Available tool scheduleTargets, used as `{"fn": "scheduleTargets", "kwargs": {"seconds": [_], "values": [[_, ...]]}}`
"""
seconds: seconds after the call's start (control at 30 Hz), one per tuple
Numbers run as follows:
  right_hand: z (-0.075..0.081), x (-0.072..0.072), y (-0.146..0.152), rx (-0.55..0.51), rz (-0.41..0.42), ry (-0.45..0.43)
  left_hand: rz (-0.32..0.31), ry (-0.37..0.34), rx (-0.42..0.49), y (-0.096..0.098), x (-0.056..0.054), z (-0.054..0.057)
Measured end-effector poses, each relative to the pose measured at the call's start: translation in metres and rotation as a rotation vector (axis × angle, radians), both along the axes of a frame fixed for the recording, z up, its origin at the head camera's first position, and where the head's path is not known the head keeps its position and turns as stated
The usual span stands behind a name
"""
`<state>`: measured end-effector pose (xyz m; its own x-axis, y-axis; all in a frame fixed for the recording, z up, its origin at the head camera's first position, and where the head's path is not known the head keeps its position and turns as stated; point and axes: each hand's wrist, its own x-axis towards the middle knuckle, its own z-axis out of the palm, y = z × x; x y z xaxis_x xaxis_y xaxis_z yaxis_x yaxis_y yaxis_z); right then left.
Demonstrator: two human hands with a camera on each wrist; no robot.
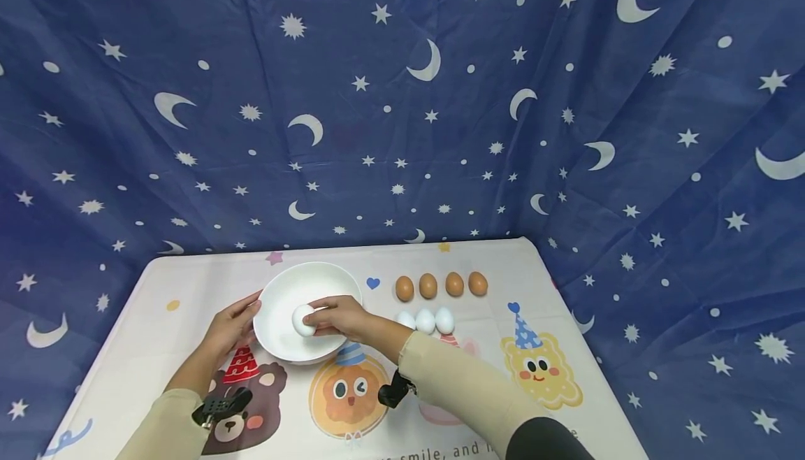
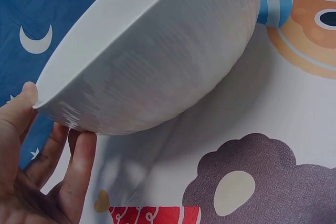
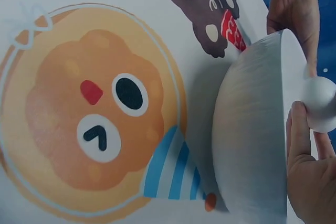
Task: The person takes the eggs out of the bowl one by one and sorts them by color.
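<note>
A wide white bowl is at the left part of the table. My left hand grips its left rim; in the left wrist view the thumb lies on the rim and the other fingers are against the outside wall. Over the bowl, my right hand holds a white egg between thumb and fingers. The right wrist view shows this egg above the rim level. Whether the egg touches the bowl's inside, I cannot tell.
Several brown eggs form a row right of the bowl. In front of them three white eggs sit side by side, one partly behind my right arm. A printed cloth covers the table; a blue curtain hangs behind.
</note>
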<state>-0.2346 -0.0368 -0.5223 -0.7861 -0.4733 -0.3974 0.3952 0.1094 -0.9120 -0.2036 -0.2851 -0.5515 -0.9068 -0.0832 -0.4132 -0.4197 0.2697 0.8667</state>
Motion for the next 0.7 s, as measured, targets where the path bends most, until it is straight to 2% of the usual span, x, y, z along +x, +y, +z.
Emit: {"fn": "scheduleTargets", "kwargs": {"seconds": [0.13,0.5,0.7], "values": [[0.006,0.003,0.011,0.003,-0.008,0.002,0.001,-0.002,0.008,0.000,0.000,0.001],[0.009,0.009,0.033,-0.043,-0.029,-0.003,-0.010,-0.003,0.012,0.000,0.001,0.001],[0.012,0.012,0.047,-0.028,-0.041,0.018,-0.015,-0.003,0.011,0.000,0.001,0.001]]}}
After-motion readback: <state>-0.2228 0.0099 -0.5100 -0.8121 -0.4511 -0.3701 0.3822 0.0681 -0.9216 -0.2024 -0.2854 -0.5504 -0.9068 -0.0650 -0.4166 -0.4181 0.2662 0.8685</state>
